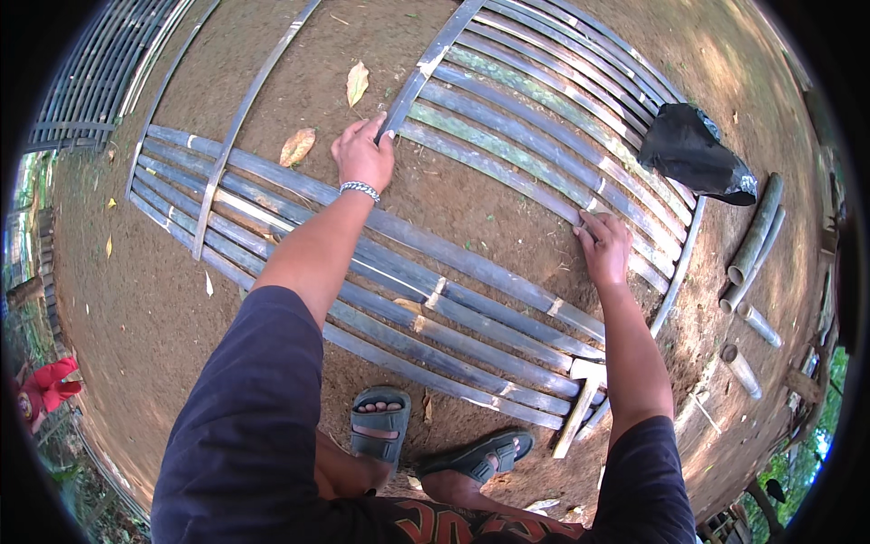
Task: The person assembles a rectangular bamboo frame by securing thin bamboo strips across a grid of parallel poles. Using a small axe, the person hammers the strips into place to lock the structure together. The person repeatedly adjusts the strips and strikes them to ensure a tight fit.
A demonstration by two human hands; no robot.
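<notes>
My left hand point(364, 156), with a chain bracelet at the wrist, is closed on the near end of a bamboo crosspiece point(419, 80). This crosspiece lies across the left ends of several bamboo slats point(535, 118), set side by side with gaps. Over to the right, my right hand point(605, 247) has its fingers curled on the slat nearest me point(507, 166); its fingertips are partly hidden. Between my hands and my feet lies a second row of long bamboo slats point(408, 231), with a crosspiece point(237, 122) over its left part.
A hatchet point(576, 419) rests by the lower slats' right end, under my right arm. A black plastic bag point(693, 150) lies on the upper slats' right edge. Bamboo tubes point(757, 231) lie farther right. A finished-looking bamboo panel point(100, 68) is at far left. Dry leaves dot the dirt.
</notes>
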